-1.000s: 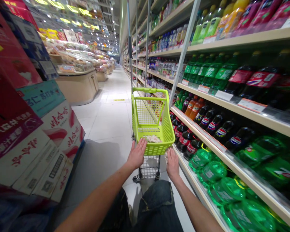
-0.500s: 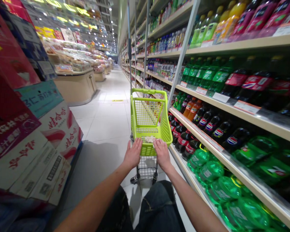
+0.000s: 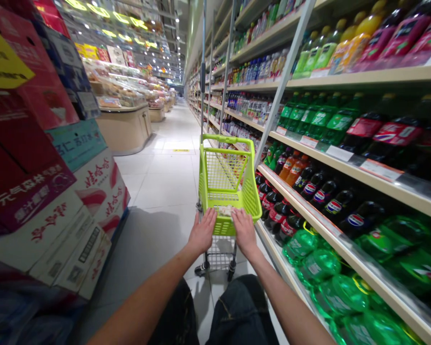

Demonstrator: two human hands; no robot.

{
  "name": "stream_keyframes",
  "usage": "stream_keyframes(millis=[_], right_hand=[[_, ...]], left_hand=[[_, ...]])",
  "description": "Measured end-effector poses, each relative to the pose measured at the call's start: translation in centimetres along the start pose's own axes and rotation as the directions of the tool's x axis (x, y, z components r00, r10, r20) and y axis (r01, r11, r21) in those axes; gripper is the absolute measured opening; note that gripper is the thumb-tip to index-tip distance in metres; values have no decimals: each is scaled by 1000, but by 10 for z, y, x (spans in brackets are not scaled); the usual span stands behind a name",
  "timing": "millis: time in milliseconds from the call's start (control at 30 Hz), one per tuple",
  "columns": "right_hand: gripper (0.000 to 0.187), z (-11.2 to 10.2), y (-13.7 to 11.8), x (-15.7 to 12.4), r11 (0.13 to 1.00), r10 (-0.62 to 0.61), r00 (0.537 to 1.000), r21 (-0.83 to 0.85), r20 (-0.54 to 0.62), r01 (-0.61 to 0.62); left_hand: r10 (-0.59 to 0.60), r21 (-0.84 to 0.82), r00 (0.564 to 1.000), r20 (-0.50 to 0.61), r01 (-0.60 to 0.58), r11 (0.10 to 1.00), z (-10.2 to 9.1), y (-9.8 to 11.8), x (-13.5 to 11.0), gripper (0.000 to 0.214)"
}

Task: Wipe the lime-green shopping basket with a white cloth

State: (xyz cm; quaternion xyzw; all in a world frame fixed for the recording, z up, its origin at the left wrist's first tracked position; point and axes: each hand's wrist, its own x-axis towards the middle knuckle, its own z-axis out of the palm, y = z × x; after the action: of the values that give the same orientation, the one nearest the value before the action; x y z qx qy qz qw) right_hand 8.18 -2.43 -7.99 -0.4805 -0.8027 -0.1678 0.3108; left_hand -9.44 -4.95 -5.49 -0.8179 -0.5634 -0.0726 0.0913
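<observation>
Frame centre: left hand (image 3: 201, 232), right hand (image 3: 244, 232) at near edge of cart (image 3: 252, 201), fingers straight, close together. Uneven push could veer cart into bottles (image 3: 279, 212) at right.

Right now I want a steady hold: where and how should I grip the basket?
Probably its near rim, from your side, toward both ends: it runs crosswise facing you, open above for hooking over, while the raised bar is farther off.
</observation>
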Motion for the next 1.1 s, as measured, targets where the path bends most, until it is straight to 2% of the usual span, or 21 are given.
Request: stream_keyframes(millis=[67, 133, 200, 267, 333, 367, 433, 533, 600, 700, 767, 800, 867, 967, 1033, 1100], right_hand=[[45, -6, 17, -3, 987, 147, 987, -52, -67, -151], [43, -4, 15, -2, 971, 223, 969, -69, -108, -231], [43, 5, -5, 2, 986, 158, 985, -45, -75, -162], [45, 13, -26, 6, 1000, 25, 1000, 7, -9, -25], [47, 14, -30, 6, 999, -35, 999, 39, 25, 34], [48, 11, -24, 5, 999, -20, 999, 38, 25, 19], [47, 2, -1, 2, 996, 88, 996, 5, -10, -88], [45, -5, 22, -1, 963, 261, 959, -34, -112, -266], [44, 0, 12, 0, 971, 234, 965, -27, -122, -239], [44, 9, -18, 3, 1000, 17, 999, 18, -27, -16], [45, 8, -21, 3, 998, -56, 998, 42, 24, 55], [45, 5, -15, 2, 999, -39, 999, 38, 32, 38], [44, -4, 8, -1, 996, 91, 996, -6, 2, -91], [42, -12, 32, -3, 949, 297, 949, -75, -102, -305], [40, -9, 23, -1, 955, 278, 955, -78, -100, -286], [41, -2, 1, 3, 989, 139, 990, -41, -26, -139]], left_hand=[[-8, -23, 1000, 2, 8, 1000, 0, 1, 0, 65], [-25, -38, 1000, 6, 25, 999, 0, 4, 1, 64], [-28, -29, 1000, 7, 28, 999, 0, 6, 1, 65], [-3, -5, 1000, -6, 3, 1000, 1, 5, 1, 66], [27, 16, 999, -27, -27, 1000, 4, 1, 0, 66], [33, 20, 999, -34, -33, 999, 5, 0, 0, 67], [23, 14, 999, -37, -23, 1000, 7, -2, 0, 67], [-10, -27, 999, -37, 9, 1000, 6, 1, 0, 65], [-25, -54, 999, -31, 23, 998, 3, 3, 1, 63], [-10, -59, 1000, -7, 10, 998, -2, 3, 0, 63], [8, -49, 1000, 0, -8, 999, -4, 1, 0, 63], [10, -43, 1000, -1, -10, 999, -4, -1, 0, 62], [-5, -39, 1000, -7, 5, 999, -3, -2, -1, 62], [-27, -46, 1000, -14, 26, 999, -1, 1, 0, 65], [-29, -42, 1000, -4, 29, 999, -1, 4, 1, 66], [-24, -26, 1000, 8, 24, 999, -3, 6, 1, 66]])
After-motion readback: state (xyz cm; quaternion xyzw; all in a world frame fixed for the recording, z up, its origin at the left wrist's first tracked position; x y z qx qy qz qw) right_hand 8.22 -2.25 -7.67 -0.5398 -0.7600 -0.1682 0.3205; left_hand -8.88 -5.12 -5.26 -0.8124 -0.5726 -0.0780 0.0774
